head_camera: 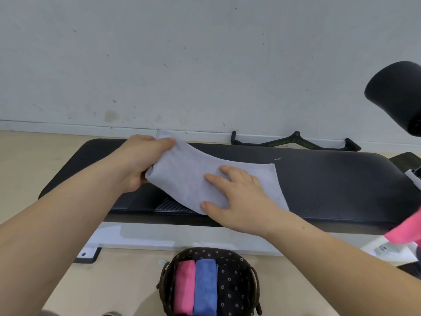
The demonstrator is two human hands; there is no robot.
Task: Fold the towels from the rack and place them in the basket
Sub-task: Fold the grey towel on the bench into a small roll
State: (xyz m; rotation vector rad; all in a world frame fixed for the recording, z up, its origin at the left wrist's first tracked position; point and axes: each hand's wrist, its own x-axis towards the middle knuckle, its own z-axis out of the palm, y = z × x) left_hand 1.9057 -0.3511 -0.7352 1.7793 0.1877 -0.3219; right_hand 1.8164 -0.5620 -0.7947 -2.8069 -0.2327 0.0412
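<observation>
My left hand (145,160) grips the raised left end of the pale grey towel (186,179), fingers curled round its edge. My right hand (239,197) lies spread flat on the part resting on the black bench pad (330,179). To fold cleanly, I'd carry the lifted end across to the right edge and match the corners. The right palm should anchor until the layers meet, then slide out and smooth the crease. The basket (255,283) sits on the floor below, holding a pink towel (184,290) and a blue towel (205,288) side by side.
</observation>
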